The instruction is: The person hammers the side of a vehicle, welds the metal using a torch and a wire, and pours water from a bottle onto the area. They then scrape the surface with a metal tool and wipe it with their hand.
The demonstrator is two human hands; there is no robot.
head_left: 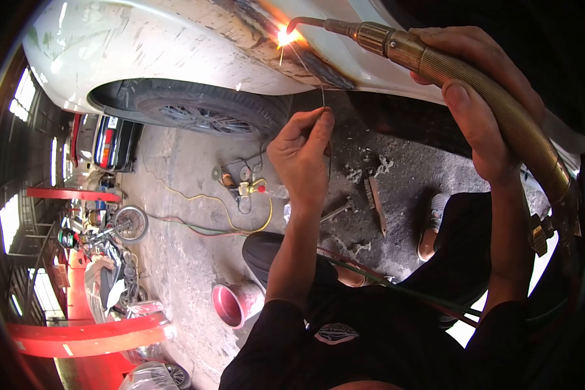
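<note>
My right hand [487,97] is wrapped round a brass torch [494,97], whose bent tip ends at a bright flame [285,36] on the scorched seam of a white car panel [175,39]. Pinched between the thumb and fingers of my left hand [305,146] is a thin wire [323,94]. The wire runs up toward the glowing spot, where glare hides its end. Brown and black burn marks surround the flame. Just below the panel edge, my left hand is apart from the car.
A car wheel [201,110] is left of my hands. On the floor lie a brush [376,205], a hammer [338,209], a gauge set [247,187] and hoses [201,229]. A red bucket [231,305], motorcycle [117,266] and red lift arm [91,337] stand left.
</note>
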